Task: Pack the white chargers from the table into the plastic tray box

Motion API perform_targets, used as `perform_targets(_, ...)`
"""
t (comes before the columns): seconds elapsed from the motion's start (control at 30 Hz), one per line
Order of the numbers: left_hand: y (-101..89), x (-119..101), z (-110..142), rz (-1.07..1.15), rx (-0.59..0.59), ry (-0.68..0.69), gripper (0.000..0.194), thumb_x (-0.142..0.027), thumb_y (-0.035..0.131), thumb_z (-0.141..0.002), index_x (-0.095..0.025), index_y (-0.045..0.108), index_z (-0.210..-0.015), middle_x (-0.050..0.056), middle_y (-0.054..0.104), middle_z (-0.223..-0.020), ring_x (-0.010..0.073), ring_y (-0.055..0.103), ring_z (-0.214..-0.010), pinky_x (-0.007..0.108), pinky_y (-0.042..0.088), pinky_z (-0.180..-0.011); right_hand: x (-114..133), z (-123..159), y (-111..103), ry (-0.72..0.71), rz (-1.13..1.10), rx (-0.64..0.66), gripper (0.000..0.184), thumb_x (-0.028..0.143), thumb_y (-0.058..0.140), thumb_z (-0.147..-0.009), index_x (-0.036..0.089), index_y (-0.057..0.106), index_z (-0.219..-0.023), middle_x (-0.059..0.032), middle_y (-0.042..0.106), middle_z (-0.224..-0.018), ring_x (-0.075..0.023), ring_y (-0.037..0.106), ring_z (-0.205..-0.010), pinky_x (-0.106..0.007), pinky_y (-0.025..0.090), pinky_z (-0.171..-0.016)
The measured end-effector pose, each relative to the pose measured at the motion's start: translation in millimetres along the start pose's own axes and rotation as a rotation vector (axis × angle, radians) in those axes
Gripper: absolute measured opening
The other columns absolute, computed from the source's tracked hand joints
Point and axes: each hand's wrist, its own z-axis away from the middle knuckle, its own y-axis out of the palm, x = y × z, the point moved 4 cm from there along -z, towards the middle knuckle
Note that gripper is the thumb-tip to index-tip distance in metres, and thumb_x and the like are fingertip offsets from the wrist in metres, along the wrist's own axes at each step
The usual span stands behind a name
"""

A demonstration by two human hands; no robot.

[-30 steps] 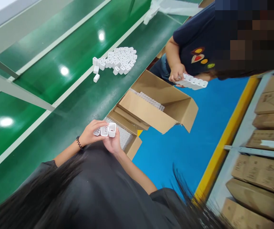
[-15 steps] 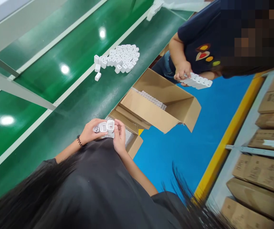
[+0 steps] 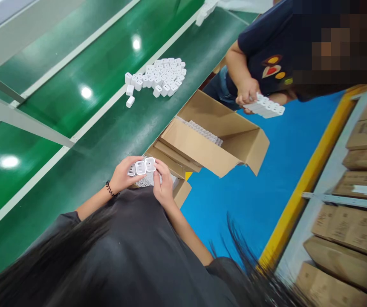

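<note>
Three white plastic charger housings are lined up side by side, their hollow open ends facing up towards me. My left hand is closed around the left part of this row, with a black coiled band on its wrist. At the right end, my right hand pinches the last charger housing between thumb and fingers. Just under both hands is an open carton holding rows of similar white pieces, partly hidden by the hands and my dark shirt.
A pile of white housings lies on the green workbench. Ahead on the right stands a larger open carton with white pieces inside. Beyond it, a co-worker's hand grips a row of housings. Shelves carry cardboard boxes.
My hands have shifted slightly right and up with the row. The row has turned so its open ends show more fully, and the right housing sits close against its neighbour.
</note>
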Motion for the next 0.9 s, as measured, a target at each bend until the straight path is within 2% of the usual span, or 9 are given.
perform_targets(0.13, 2.6, -3, -1, -0.046, -0.018, 0.038, 0.046, -0.037, 0.072, -0.084, -0.020, 0.056, -0.123, 0.009, 0.068, -0.115, 0.0195, 0.065, -0.106, 0.034, 0.053, -0.092, 0, 1, 0, 0.031, 0.016, 0.044, 0.023, 0.026, 0.044, -0.098, 0.029, 0.057, -0.117, -0.0076, 0.054, -0.136, -0.0231, 0.054, -0.127, -0.048, 0.047, -0.104)
perform_targets(0.23, 8.2, -4, 0, -0.103, -0.019, 0.071, 0.046, -0.035, 0.068, -0.087, -0.021, 0.053, -0.127, 0.009, 0.067, -0.116, 0.0202, 0.064, -0.105, 0.035, 0.052, -0.092, 0, 1, -1, 0.077, -0.002, 0.015, 0.014, 0.034, 0.053, -0.094, 0.025, 0.058, -0.104, -0.0094, 0.056, -0.132, -0.0252, 0.056, -0.124, -0.049, 0.048, -0.102)
perform_targets(0.33, 16.1, -3, 2, -0.158, -0.059, 0.135, 0.050, -0.034, 0.065, -0.089, -0.021, 0.047, -0.134, 0.010, 0.067, -0.115, 0.0211, 0.063, -0.103, 0.037, 0.052, -0.090, -1, 2, 2, 0.140, 0.023, 0.010, 0.023, 0.040, 0.065, -0.086, 0.024, 0.056, -0.100, -0.0112, 0.058, -0.130, -0.0266, 0.057, -0.123, -0.048, 0.048, -0.102)
perform_targets(0.47, 32.6, 4, 9, -0.211, -0.120, 0.165, 0.054, -0.033, 0.063, -0.091, -0.023, 0.041, -0.139, 0.010, 0.064, -0.114, 0.0223, 0.060, -0.104, 0.038, 0.049, -0.091, -7, 5, 9, 0.227, 0.035, 0.011, 0.034, 0.043, 0.071, -0.081, 0.023, 0.053, -0.101, -0.0139, 0.057, -0.131, -0.0272, 0.054, -0.126, -0.047, 0.046, -0.104)
perform_targets(0.57, 52.5, 15, 19, -0.223, -0.084, 0.168, 0.054, -0.031, 0.060, -0.091, -0.022, 0.040, -0.141, 0.012, 0.061, -0.117, 0.0239, 0.057, -0.108, 0.040, 0.047, -0.094, -23, 13, 15, 0.330, 0.022, -0.029, 0.036, 0.041, 0.071, -0.079, 0.022, 0.052, -0.103, -0.0145, 0.056, -0.131, -0.0271, 0.053, -0.126, -0.046, 0.046, -0.103)
perform_targets(0.67, 79.3, 31, 35, -0.223, 0.071, 0.078, 0.051, -0.026, 0.054, -0.091, -0.019, 0.042, -0.140, 0.015, 0.057, -0.125, 0.0265, 0.052, -0.116, 0.044, 0.043, -0.101, -53, 32, 24, 0.490, -0.015, -0.058, 0.029, 0.035, 0.066, -0.078, 0.022, 0.052, -0.101, -0.0116, 0.058, -0.123, -0.0248, 0.058, -0.114, -0.041, 0.050, -0.096)
perform_targets(0.73, 101.0, 45, 49, -0.220, 0.269, -0.055, 0.054, -0.021, 0.050, -0.088, -0.017, 0.041, -0.142, 0.017, 0.052, -0.132, 0.0291, 0.047, -0.123, 0.048, 0.039, -0.105, -80, 52, 31, 0.645, -0.038, -0.072, 0.026, 0.034, 0.065, -0.076, 0.022, 0.052, -0.095, -0.0077, 0.061, -0.110, -0.0226, 0.061, -0.102, -0.038, 0.051, -0.090)
perform_targets(0.8, 122.1, 55, 63, -0.207, 0.479, -0.162, 0.063, -0.018, 0.050, -0.083, -0.015, 0.037, -0.145, 0.019, 0.048, -0.139, 0.0312, 0.043, -0.129, 0.050, 0.037, -0.107, -107, 79, 38, 0.803, -0.053, -0.083, 0.025, 0.037, 0.065, -0.073, 0.023, 0.052, -0.090, -0.0040, 0.063, -0.098, -0.0214, 0.062, -0.092, -0.036, 0.051, -0.086)
perform_targets(0.9, 143.3, 66, 74, -0.166, 0.688, -0.188, 0.077, -0.021, 0.057, -0.077, -0.016, 0.032, -0.150, 0.017, 0.051, -0.138, 0.0309, 0.048, -0.127, 0.048, 0.042, -0.104, -143, 128, 47, 0.974, -0.066, -0.094, 0.024, 0.039, 0.063, -0.071, 0.023, 0.053, -0.085, -0.0016, 0.065, -0.086, -0.0207, 0.063, -0.082, -0.034, 0.051, -0.078)
